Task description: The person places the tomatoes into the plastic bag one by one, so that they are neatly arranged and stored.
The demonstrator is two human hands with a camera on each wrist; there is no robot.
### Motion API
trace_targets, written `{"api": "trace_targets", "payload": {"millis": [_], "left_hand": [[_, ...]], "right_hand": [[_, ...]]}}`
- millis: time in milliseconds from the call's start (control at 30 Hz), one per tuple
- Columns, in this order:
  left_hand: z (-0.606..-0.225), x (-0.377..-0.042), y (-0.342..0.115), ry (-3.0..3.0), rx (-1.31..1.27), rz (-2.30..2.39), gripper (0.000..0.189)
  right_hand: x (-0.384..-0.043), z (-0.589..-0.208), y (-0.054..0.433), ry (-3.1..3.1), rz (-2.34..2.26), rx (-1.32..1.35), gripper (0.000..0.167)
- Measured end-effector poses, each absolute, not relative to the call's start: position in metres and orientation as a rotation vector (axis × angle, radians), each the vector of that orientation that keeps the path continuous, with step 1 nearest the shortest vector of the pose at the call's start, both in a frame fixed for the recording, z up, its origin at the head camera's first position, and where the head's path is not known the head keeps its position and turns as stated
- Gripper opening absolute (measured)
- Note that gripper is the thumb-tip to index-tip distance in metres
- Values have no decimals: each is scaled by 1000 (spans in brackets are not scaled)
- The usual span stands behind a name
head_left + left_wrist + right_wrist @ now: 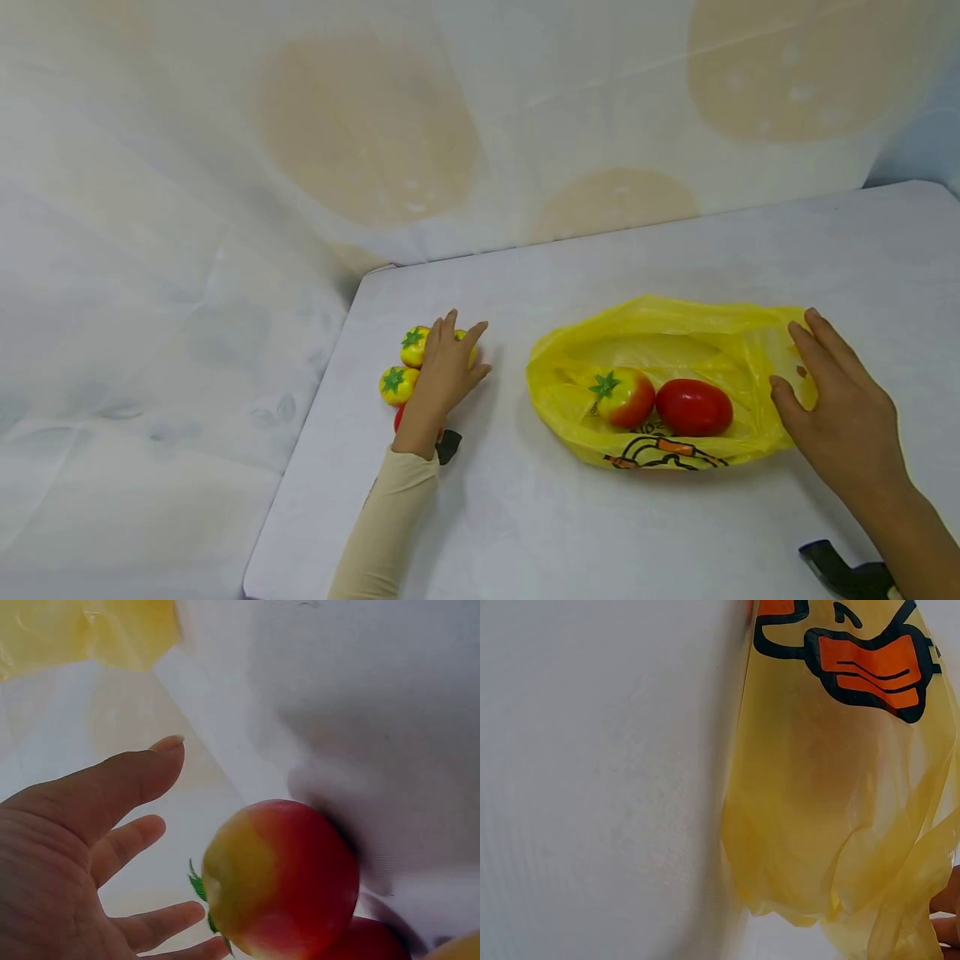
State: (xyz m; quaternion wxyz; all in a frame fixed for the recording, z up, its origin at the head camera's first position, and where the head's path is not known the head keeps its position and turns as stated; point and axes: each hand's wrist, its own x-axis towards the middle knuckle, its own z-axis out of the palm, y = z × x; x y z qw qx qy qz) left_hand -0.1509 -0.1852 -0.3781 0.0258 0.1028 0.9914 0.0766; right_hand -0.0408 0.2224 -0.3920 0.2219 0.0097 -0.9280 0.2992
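On the left of the table, my left hand [448, 367] reaches over a small group of toy tomatoes, its fingers spread. A yellow-and-red tomato [281, 877] with a green leafy top lies beside the fingertips in the left wrist view, not enclosed by them. Two more yellowish tomatoes [396, 385] show around the hand in the head view, which partly hides the group. My right hand [855, 417] is at the right end of a yellow plastic bag [570, 358], fingers extended and thumb apart. Inside the open bag lie a yellow-red tomato [626, 398] and a red oval one [693, 408].
The white table [510, 517] has its left edge just beyond the tomato group. A patterned curtain [480, 125] hangs behind it. Black straps [847, 571] are at both wrists.
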Motion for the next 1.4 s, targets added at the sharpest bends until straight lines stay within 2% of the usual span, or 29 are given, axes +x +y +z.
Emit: {"api": "trace_targets", "payload": {"millis": [300,600,800,1167,1400], "left_hand": [[-390,-156,-191,2985,142,289,69],[-398,-164,-192,2971,128,347,57],[-399,-165,-194,2937,93,329,61],[-399,-168,-198,3021,196,376,52],[-385,-169,-193,3114,334,385,54]], "right_hand": [[-42,-394,222,-2561,827,23,72],[-41,-394,225,-2566,827,16,71],[-42,-394,225,-2571,839,4,71],[-42,-394,225,-2599,846,2,72],[-42,-394,224,-2603,842,14,72]]}}
